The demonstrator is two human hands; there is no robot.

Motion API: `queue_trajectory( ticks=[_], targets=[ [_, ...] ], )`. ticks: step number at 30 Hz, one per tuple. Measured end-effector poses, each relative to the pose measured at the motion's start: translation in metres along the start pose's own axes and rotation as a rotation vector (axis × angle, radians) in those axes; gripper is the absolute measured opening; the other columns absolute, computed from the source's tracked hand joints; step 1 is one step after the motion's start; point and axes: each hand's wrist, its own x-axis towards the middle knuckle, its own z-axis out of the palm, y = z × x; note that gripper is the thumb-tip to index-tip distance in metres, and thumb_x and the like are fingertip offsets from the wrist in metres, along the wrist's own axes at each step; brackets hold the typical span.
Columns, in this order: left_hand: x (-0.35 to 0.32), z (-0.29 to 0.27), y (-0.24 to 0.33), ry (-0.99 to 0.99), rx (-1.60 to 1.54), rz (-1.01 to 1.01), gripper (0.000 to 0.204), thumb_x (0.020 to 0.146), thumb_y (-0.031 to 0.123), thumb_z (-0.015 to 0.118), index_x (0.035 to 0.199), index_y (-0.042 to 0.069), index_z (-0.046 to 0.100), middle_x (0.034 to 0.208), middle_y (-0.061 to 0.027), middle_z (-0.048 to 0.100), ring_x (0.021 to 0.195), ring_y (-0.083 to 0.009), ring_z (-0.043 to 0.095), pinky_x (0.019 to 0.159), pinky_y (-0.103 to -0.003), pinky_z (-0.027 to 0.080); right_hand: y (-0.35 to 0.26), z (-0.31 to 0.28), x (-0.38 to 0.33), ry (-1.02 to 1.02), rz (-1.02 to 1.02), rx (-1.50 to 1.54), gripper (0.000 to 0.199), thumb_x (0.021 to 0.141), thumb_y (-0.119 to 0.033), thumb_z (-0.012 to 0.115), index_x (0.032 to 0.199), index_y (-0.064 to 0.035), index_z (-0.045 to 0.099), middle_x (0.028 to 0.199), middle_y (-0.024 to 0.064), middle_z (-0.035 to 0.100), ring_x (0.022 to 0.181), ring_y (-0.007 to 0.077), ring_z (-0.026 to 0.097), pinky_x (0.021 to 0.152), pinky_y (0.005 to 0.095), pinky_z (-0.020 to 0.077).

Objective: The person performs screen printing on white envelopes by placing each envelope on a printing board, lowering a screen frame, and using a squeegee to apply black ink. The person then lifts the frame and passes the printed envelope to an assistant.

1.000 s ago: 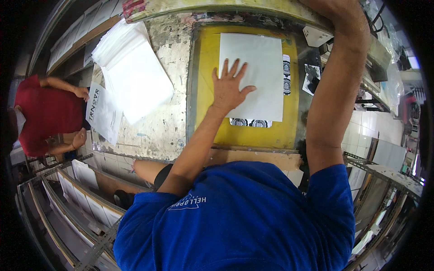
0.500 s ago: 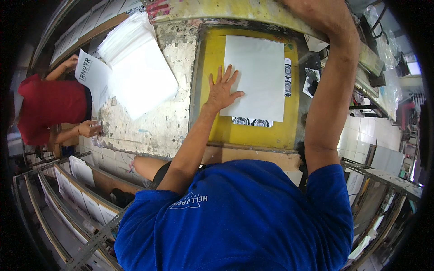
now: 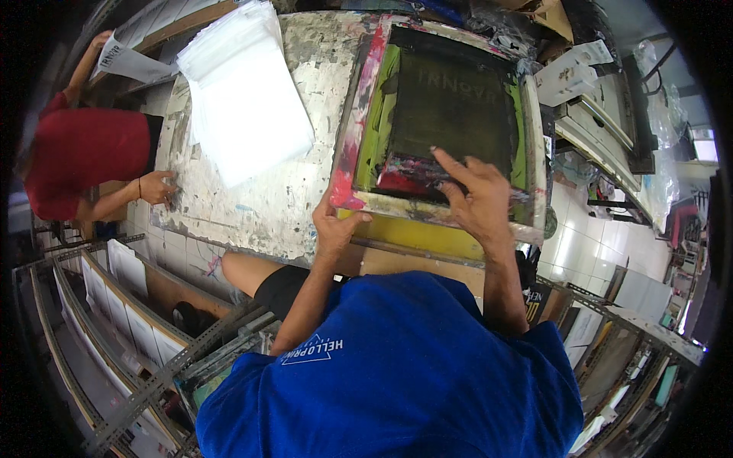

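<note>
While the printing screen (image 3: 450, 122) lies flat over the yellow board (image 3: 427, 235), the step in hand reads as the ink pull — judged from how things sit now.

Item 1 — screen: wooden frame, rim smeared red and pink, dark mesh in the middle with green edging; it sits on the right half of the tabletop (image 3: 282, 191).

Item 2 — left hand (image 3: 334, 223): closed on the near left corner of the frame, thumb on top, fingers under the edge, pinning it.

Item 3 — right hand (image 3: 475, 197): fingers spread and curled over a long ink-caked squeegee (image 3: 435, 172) that lies across the near end of the mesh; it grips the blade from above.

Item 4 — stack of white sheets (image 3: 244, 88): on the left of the tabletop, well apart from the frame.

Item 5 — second person in red (image 3: 84, 160): at the far left edge, 1 hand on the tabletop rim, the other raising a printed sheet (image 3: 126, 61).

Next move, as a judgement: even pressure along the blade, frame kept still under the left hand.
</note>
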Motion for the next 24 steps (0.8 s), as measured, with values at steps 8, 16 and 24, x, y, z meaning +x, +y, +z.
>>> queue_trajectory(
  ticks=[8, 16, 24],
  targets=[
    [-0.004, -0.016, -0.031, 0.002, 0.806, 0.261, 0.086, 0.056, 0.024, 0.093, 0.135, 0.007, 0.064, 0.148, -0.02, 0.047, 0.135, -0.0389, 0.04, 0.114, -0.048, 0.032, 0.045, 0.087, -0.024, -0.177, 0.071, -0.285, 0.074, 0.067, -0.014, 0.08, 0.139, -0.0219, 0.062, 0.101, 0.0107, 0.057, 0.102, 0.0295, 0.053, 0.092, 0.0494, 0.0358],
    [-0.005, -0.021, -0.028, -0.002, 0.831, 0.262, 0.082, 0.067, 0.042, 0.089, 0.137, 0.007, 0.064, 0.153, -0.0222, 0.04, 0.138, -0.0397, 0.036, 0.115, -0.049, 0.03, 0.141, 0.105, 0.083, 0.064, -0.007, -0.327, 0.081, 0.058, -0.015, 0.077, 0.137, -0.0225, 0.062, 0.105, 0.0086, 0.056, 0.107, 0.0285, 0.052, 0.095, 0.0524, 0.0333],
    [-0.007, -0.025, -0.033, 0.0, 0.813, 0.259, 0.085, 0.064, 0.042, 0.09, 0.138, 0.009, 0.063, 0.151, -0.0234, 0.041, 0.134, -0.0402, 0.04, 0.111, -0.048, 0.035, 0.225, 0.105, 0.212, 0.186, -0.064, -0.399, 0.082, 0.059, -0.02, 0.073, 0.14, -0.0252, 0.06, 0.114, 0.0097, 0.06, 0.115, 0.0302, 0.053, 0.097, 0.055, 0.0328]
  ],
)
